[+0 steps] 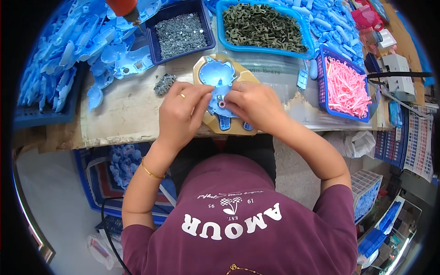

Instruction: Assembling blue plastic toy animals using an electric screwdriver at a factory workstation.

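Note:
A light blue plastic shell (217, 73), shaped like a toy figure with a round head, lies hollow side up in a tan holder (247, 81) near the table's front edge. My left hand (180, 110) is at the shell's left side, thumb and fingertips pinched together; whatever they grip is too small or hidden. From the right, my right hand (259, 103) reaches over the shell with bent fingers closed on something I cannot make out. Between the fingertips sits a small dark part with a pinkish ring (222, 103), inside the lower body of the shell.
Behind stand a dark blue tray of small metal pieces (211, 39) and a light blue tray of dark clips (266, 51). Pink looped parts fill a basket (324, 98) at right. Blue shells (87, 41) pile up at left. An orange-red power screwdriver (123, 7) hangs above; metal bits (164, 85) lie nearby.

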`<state>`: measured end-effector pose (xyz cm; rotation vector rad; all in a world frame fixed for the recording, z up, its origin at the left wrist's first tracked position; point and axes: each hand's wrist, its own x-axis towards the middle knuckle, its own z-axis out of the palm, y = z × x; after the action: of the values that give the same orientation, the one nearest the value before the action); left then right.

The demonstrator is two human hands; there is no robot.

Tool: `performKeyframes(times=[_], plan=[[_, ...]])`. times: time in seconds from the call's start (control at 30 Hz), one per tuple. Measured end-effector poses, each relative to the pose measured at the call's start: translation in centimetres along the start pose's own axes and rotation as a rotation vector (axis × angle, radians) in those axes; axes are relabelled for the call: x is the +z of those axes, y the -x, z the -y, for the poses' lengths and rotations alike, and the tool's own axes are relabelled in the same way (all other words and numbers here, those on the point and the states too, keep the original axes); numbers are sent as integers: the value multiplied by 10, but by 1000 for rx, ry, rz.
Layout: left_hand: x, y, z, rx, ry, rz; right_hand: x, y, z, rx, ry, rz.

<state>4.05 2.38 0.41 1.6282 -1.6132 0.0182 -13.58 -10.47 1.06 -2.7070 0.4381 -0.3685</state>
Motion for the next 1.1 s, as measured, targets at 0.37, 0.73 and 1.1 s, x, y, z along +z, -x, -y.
performKeyframes(times=[0.37,0.73,1.1], plan=[[4,16,6,222,-147,370,-6,4,-8,-26,18,103],[9,17,2,192,-169,354,-15,33,-18,54,-35,-100],[9,19,1,185,-159,333,-22,25,-25,91,-20,63]])
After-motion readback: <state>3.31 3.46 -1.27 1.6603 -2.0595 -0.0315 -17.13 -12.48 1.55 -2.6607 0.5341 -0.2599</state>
